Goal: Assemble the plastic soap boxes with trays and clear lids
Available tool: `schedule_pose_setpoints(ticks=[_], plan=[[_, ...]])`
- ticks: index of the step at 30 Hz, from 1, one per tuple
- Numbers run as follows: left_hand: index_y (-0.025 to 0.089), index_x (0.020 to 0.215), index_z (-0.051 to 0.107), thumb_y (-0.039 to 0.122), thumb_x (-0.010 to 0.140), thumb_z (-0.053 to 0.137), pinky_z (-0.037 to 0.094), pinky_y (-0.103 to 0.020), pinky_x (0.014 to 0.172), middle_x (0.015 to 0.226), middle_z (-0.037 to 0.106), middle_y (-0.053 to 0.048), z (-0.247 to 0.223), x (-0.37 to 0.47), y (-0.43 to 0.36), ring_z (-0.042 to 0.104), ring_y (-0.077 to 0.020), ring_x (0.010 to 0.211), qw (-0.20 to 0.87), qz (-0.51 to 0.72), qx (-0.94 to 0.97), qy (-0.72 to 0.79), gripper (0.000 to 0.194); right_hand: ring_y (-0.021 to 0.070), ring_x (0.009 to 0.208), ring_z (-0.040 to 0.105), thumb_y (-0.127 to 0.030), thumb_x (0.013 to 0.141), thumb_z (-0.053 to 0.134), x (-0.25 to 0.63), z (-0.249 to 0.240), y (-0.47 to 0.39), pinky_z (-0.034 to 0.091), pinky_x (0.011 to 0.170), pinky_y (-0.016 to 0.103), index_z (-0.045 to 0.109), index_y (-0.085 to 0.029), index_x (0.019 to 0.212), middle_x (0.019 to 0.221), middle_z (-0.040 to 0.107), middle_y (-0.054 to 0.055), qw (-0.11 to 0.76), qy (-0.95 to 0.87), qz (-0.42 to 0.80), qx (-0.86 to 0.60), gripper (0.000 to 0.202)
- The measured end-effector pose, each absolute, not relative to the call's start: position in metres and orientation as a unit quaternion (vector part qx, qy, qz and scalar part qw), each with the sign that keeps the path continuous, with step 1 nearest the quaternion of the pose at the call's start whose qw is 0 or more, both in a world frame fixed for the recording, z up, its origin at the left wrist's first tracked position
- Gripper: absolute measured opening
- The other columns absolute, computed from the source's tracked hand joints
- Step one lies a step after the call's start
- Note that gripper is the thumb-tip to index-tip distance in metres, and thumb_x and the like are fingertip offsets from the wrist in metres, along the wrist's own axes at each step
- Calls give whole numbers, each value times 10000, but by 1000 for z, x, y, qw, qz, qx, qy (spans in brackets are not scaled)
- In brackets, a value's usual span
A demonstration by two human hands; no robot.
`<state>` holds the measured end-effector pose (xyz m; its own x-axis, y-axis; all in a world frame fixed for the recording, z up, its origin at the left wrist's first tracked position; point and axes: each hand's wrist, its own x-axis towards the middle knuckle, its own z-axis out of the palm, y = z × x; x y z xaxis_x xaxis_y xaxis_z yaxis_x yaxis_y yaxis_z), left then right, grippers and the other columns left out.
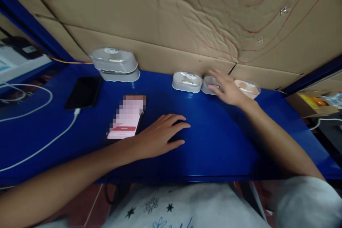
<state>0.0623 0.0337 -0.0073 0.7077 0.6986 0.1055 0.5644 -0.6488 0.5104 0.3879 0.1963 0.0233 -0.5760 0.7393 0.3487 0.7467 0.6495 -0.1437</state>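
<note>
My left hand (162,133) is over the blue table (203,149), palm down, its thumb and fingers stretched out and apart. Nothing is in it; beside its wrist lies a phone (127,115) with a lit screen, partly blurred out. Further back, my right hand (226,88) reaches to a small grey oval case (207,84) with a clear lid, fingers spread over it and partly hiding it. I cannot tell whether they touch. To its left sits a similar grey case (187,81); to its right, partly behind my hand, a peach-coloured one (248,88).
Two stacked grey cases (116,64) stand at the back left. A dark phone (84,92) lies near a white cable (61,139). Cardboard (120,14) with red lines walls the back. An open carton (307,105) is at the far right.
</note>
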Motion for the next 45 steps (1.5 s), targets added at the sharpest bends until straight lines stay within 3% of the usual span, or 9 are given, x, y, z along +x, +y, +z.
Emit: schedule_pose_setpoints(ticks=[4, 10, 13, 19, 22, 26, 30, 36, 45], plan=[[295, 1558, 449, 347, 1030, 628, 435, -567, 1218, 1611, 463, -149, -4, 63, 33, 509, -340, 1470, 218, 203, 871, 391, 560, 416, 1570, 379, -492, 1049, 593, 313, 7, 190, 289, 1259, 675, 450, -148, 1605, 1664, 443, 234, 155, -929, -14, -335, 669], [326, 1644, 205, 388, 876, 828, 326, -656, 1275, 1713, 265, -193, -6, 62, 37, 292, -421, 1610, 188, 299, 815, 459, 991, 322, 1403, 550, -413, 1072, 586, 328, 8, 95, 457, 1141, 546, 631, -260, 1440, 1483, 641, 121, 196, -950, 33, -239, 401], [362, 1664, 94, 396, 819, 884, 373, -668, 1242, 1711, 321, -190, -14, 62, 39, 381, -427, 1570, 246, 273, 829, 422, 1157, 299, 1353, 605, -387, 1092, 562, 342, 14, 64, 488, 1097, 520, 607, -277, 1460, 1447, 683, 97, 209, -946, 40, -243, 387], [355, 1674, 99, 342, 874, 823, 393, -653, 1239, 1745, 246, -189, -18, 61, 38, 370, -412, 1582, 273, 271, 817, 429, 1079, 276, 1300, 658, -357, 1095, 555, 347, 9, 83, 525, 1110, 494, 635, -249, 1428, 1377, 720, 102, 267, -911, 68, -308, 359], [340, 1599, 367, 339, 926, 769, 369, -649, 1259, 1782, 128, -151, -14, 60, 33, 301, -422, 1612, 256, 225, 835, 432, 784, 301, 1269, 668, -398, 1082, 570, 350, 1, 94, 539, 1088, 523, 677, -248, 1379, 1351, 727, 114, 272, -898, 50, -341, 349], [293, 1360, 637, 359, 972, 722, 361, -646, 1255, 1734, 260, -126, -7, 62, 28, 320, -415, 1598, 211, 176, 868, 412, 403, 310, 1320, 648, -376, 1111, 483, 352, -6, 98, 513, 1108, 553, 651, -241, 1431, 1408, 707, 129, 272, -883, 48, -379, 385], [297, 1432, 551, 396, 887, 812, 403, -640, 1209, 1605, 450, -143, -4, 64, 29, 455, -411, 1501, 197, 189, 853, 445, 613, 306, 1435, 571, -399, 1132, 431, 348, -2, 86, 441, 1162, 576, 643, -245, 1437, 1488, 665, 119, 254, -906, 48, -336, 402], [309, 1568, 309, 442, 846, 846, 397, -603, 1197, 1593, 520, -148, -7, 64, 33, 505, -388, 1473, 234, 210, 845, 432, 909, 362, 1369, 601, -678, 983, 621, 338, 4, 59, 494, 1107, 580, 715, -147, 1296, 1385, 707, 180, 183, -962, 24, -203, 623], [342, 1637, 164, 529, 826, 856, 356, -637, 1203, 1683, 415, -172, -5, 62, 32, 453, -436, 1517, 270, 199, 825, 455, 1082, 263, 1300, 655, -389, 1068, 609, 346, 9, 68, 544, 1103, 452, 738, -168, 1201, 1390, 675, 159, 234, -939, 166, -188, 289]])
